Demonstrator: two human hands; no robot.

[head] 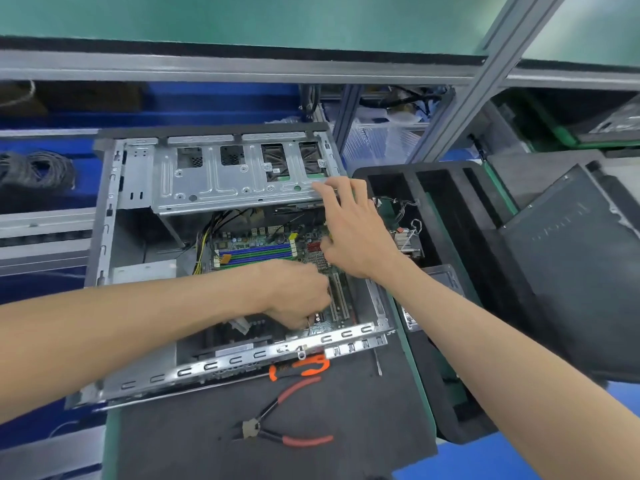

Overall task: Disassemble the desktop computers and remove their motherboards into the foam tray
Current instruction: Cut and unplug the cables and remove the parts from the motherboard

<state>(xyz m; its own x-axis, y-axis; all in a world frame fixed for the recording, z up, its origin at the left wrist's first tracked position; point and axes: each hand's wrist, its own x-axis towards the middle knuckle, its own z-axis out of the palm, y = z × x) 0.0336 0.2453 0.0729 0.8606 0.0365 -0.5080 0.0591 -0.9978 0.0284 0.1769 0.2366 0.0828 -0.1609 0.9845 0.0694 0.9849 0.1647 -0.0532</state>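
Green motherboard (263,247) half hidden under both hands: left hand (298,296) grip unclear, right hand (353,223) spread.

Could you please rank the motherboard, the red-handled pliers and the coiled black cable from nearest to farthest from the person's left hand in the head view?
From the left hand:
1. Motherboard: directly under the hand, inside the open case.
2. Red-handled pliers: below the hand, on the dark mat in front of the case.
3. Coiled black cable: far to the left, beyond the case.
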